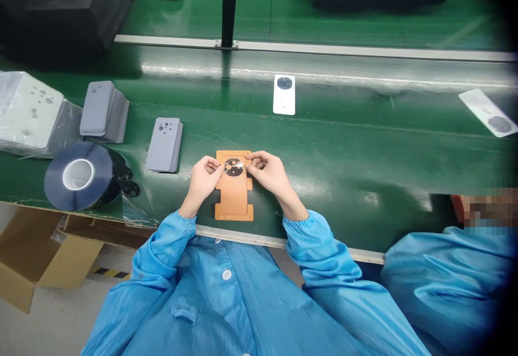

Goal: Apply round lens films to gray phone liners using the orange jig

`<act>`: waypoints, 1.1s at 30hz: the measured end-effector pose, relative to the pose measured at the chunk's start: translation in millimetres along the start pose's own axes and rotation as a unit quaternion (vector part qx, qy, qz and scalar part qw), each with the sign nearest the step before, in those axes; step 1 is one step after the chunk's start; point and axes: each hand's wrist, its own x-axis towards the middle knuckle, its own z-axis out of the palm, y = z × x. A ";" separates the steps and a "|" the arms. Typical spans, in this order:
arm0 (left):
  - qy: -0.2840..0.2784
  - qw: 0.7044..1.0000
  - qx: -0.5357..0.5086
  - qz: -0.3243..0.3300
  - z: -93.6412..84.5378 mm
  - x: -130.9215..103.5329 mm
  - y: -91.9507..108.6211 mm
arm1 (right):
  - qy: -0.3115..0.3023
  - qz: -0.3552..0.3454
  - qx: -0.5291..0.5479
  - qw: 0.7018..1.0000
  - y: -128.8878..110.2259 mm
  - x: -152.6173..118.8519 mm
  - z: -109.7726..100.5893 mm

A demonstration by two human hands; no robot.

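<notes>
An orange fixture plate (233,197) with notched sides lies on the green bench in front of me. Near its top is a round black sticker (233,171) with holes in it. My left hand (205,179) pinches at the sticker's left edge, thumb and forefinger together. At the plate's upper right edge, my right hand (267,172) is also closed in a pinch; what sits between its fingertips is too small to make out. Left of my hands stands a short stack of grey phone-shaped sheets (162,145) with round holes at the top.
A taller grey stack (97,109), a bagged white stack (30,110) and a roll of film (56,175) carrying black stickers are at left. White phone-shaped panels (284,100) lie farther off. A metal rail (343,51) crosses behind. A co-worker's blue sleeve (445,275) is at right.
</notes>
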 end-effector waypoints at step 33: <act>0.068 0.933 -0.281 -0.215 -108.8 -25.5 -17.1 | -0.246 -0.107 -0.200 0.942 -56.4 74.5 -2.2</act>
